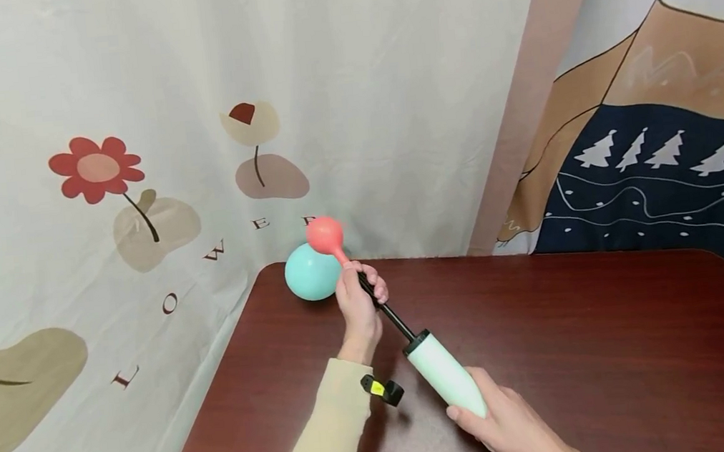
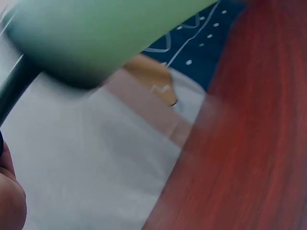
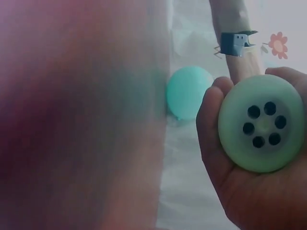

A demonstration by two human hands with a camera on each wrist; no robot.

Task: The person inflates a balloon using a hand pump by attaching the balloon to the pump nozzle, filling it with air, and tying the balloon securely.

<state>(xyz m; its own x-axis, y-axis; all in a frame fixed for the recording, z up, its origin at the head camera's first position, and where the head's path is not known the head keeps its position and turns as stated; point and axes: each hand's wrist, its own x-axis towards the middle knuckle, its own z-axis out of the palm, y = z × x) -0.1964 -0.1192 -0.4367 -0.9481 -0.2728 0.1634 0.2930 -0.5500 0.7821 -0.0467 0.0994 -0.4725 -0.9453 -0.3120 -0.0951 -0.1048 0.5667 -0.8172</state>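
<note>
The red rubbery balloon (image 1: 325,235), small and round, stands at the far end of the pale green plastic hand pump (image 1: 444,374), just beyond the left hand (image 1: 359,305), which is the nearer one to it. The grip of this hand is closed around the thin black rod (image 1: 399,323), close to the balloon's neck. The grip of the right hand (image 1: 508,414) is wrapped around the pump's near end. The long axis of the pump goes slantwise above the dark red-brown wooden desk (image 1: 571,322), from right hand to left hand, away from the person. Behind the red balloon sits a round turquoise balloon (image 1: 307,275); whether they touch, I cannot tell.
</note>
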